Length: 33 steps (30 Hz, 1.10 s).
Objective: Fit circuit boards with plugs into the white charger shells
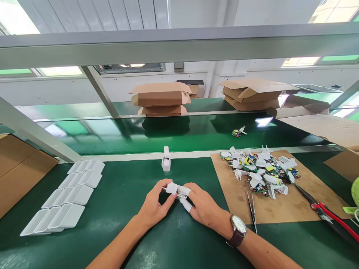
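Near the middle of the green bench, my left hand (157,203) pinches a small white plug piece (171,188) between thumb and fingers. My right hand (203,203), with white covers on its fingertips and a watch at the wrist, closes on the other side of the same piece. Its details are partly hidden by the fingers. Just beyond both hands stands an upright white charger housing (166,163) with a white part sticking out of its top. Several white open housings (67,194) lie in rows to the left.
At right, a brown cardboard sheet (235,209) bears a pile of circuit boards with white plug parts (262,170). Tweezers (251,211) and red-handled pliers (322,209) lie there. A conveyor (126,134) runs behind, carrying one board (238,132). Cardboard boxes (162,95) stand farther back.
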Motion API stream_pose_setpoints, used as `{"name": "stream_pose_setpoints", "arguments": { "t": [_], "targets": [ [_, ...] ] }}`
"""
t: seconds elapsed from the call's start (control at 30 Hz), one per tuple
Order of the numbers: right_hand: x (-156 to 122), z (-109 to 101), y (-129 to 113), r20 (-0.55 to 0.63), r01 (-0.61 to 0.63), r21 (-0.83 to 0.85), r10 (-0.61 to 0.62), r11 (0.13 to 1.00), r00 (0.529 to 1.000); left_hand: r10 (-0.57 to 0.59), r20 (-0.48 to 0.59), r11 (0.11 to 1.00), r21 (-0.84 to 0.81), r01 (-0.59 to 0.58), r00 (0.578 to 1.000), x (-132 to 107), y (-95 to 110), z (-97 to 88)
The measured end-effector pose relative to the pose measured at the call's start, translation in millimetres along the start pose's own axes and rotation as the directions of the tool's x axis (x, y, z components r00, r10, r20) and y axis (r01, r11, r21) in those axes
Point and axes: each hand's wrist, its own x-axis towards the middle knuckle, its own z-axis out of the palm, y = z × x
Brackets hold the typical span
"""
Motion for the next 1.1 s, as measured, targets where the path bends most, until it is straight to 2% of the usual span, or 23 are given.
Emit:
{"name": "stream_pose_setpoints", "arguments": {
  "t": [0.07,0.1,0.13,0.2,0.27,0.33,0.4,0.6,0.77,0.87,0.9,0.97,1.1],
  "targets": [
    [4,2,1,-0.037,-0.068,0.168,0.075,0.983,0.997,-0.011,0.006,1.0,-0.027,0.011,1.0,-2,-3,1.5],
    [6,2,1,-0.045,-0.137,0.32,0.16,0.937,0.986,0.001,0.022,0.999,-0.035,0.0,1.0,-4,-4,2.4],
    [8,2,0,-0.018,-0.214,0.494,0.256,0.843,0.967,0.025,0.041,0.999,-0.037,-0.023,0.999,-5,-4,3.3],
    [13,1,-4,0.131,-0.345,0.775,0.399,0.53,0.907,0.1,0.058,0.995,-0.029,-0.098,0.993,-6,-2,5.7],
    [16,-1,-9,0.302,-0.422,0.878,0.425,0.224,0.853,0.186,0.031,0.982,-0.021,-0.186,0.982,-5,2,8.3],
    [18,-4,-13,0.391,-0.449,0.892,0.422,0.044,0.818,0.261,-0.008,0.965,-0.027,-0.261,0.965,-3,6,10.0],
    [18,-5,-16,0.424,-0.452,0.891,0.42,-0.037,0.802,0.305,-0.025,0.952,-0.034,-0.305,0.952,-2,9,10.4],
    [16,-3,-16,0.438,-0.45,0.89,0.424,-0.078,0.793,0.294,-0.005,0.955,-0.044,-0.294,0.956,-1,7,7.8],
    [16,-3,-17,0.47,-0.48,0.871,0.456,-0.102,0.756,0.282,-0.005,0.958,-0.046,-0.282,0.96,-1,8,7.5],
    [16,-3,-18,0.47,-0.489,0.868,0.464,-0.088,0.751,0.286,0.007,0.958,-0.035,-0.286,0.958,0,11,7.1],
    [16,-3,-18,0.45,-0.484,0.873,0.476,-0.057,0.756,0.283,0.015,0.959,-0.022,-0.283,0.959,0,11,7.1],
    [15,-4,-12,0.37,-0.465,0.883,0.525,0.057,0.766,0.255,0.032,0.966,0.023,-0.256,0.966,1,10,7.8],
    [22,-8,13,0.096,-0.452,0.803,0.664,0.389,0.742,0.155,0.004,0.974,0.166,-0.154,0.988,4,-2,12.2]
  ]
}}
